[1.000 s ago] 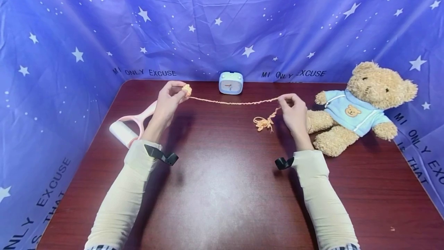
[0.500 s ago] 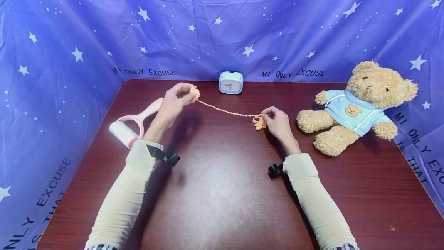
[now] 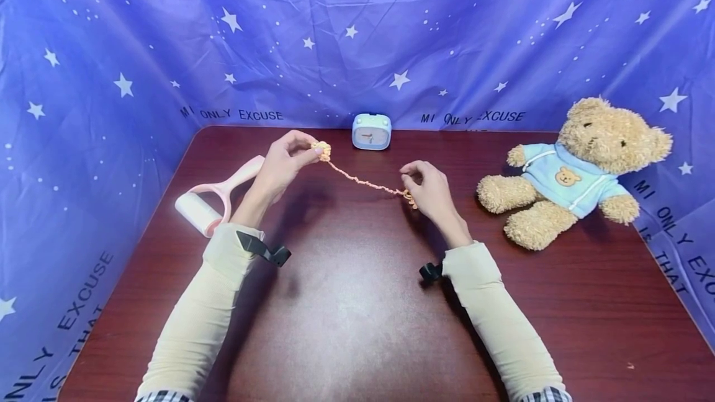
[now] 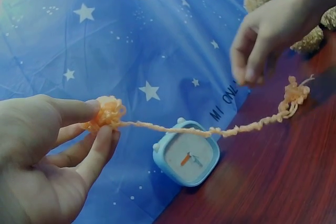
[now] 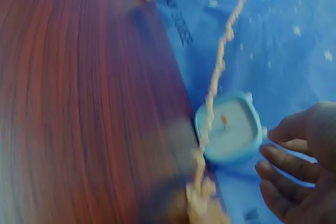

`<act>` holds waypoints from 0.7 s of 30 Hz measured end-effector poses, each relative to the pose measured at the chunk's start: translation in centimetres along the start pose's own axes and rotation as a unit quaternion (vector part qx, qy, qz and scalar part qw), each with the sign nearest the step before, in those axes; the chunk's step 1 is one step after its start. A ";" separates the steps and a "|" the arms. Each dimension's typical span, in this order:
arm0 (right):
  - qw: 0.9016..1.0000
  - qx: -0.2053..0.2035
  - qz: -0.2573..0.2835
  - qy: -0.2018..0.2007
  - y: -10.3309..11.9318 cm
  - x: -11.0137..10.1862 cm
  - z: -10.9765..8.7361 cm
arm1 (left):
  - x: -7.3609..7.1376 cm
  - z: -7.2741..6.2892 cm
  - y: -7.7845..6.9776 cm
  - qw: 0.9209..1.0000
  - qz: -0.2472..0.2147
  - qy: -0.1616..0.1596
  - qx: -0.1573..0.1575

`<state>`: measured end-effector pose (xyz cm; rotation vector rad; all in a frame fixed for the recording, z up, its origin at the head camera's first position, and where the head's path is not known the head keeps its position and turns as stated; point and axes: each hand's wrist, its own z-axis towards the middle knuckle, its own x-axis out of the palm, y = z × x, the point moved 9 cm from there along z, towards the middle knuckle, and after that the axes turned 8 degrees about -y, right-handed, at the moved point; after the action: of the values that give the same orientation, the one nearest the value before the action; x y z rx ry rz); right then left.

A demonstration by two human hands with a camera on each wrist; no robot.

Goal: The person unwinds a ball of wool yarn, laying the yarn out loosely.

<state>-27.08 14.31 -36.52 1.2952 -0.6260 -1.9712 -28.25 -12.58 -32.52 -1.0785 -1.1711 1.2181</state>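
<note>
My left hand (image 3: 279,163) pinches the yellow-orange bunched end of a crocheted cord (image 3: 365,181) between thumb and fingers, above the table. From there the cord slopes down to the right, ending in a second, looped bunch (image 4: 295,94). Near that looped end is my right hand (image 3: 432,194), its fingers loosely bent. Both wrist views show a gap between the right fingers (image 5: 286,163) and the cord, with nothing held. In the head view, the right hand partly covers the looped bunch.
A blue alarm clock (image 3: 371,132) stands at the table's back edge. The lint roller (image 3: 198,213) lies on the left, partly behind the left wrist. A teddy bear (image 3: 570,178) in a blue top sits at the right. Star-printed curtains (image 3: 357,36) surround the brown table (image 3: 357,303).
My right hand has moved left, towards the left hand, and let go of the cord. The stretched cord now sags. My left hand has shifted slightly right, still holding its end.
</note>
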 end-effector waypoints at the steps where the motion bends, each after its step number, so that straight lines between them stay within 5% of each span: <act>1: 1.000 -0.011 0.013 0.005 0.8 0.5 0.0 | 0.1 0.0 -0.1 1.000 -0.002 0.002 0.000; 12: 0.991 -0.061 0.084 0.085 5.5 6.8 -1.2 | 0.9 -0.5 -0.2 0.999 0.017 0.032 -0.001; 21: 0.975 -0.051 0.206 0.067 7.0 6.4 -1.8 | 0.7 -0.4 0.0 0.999 0.020 0.026 0.000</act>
<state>-25.18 4.87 -36.07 1.1196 -0.6586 -1.5439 -27.84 -11.90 -32.50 -1.1321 -1.1140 1.2141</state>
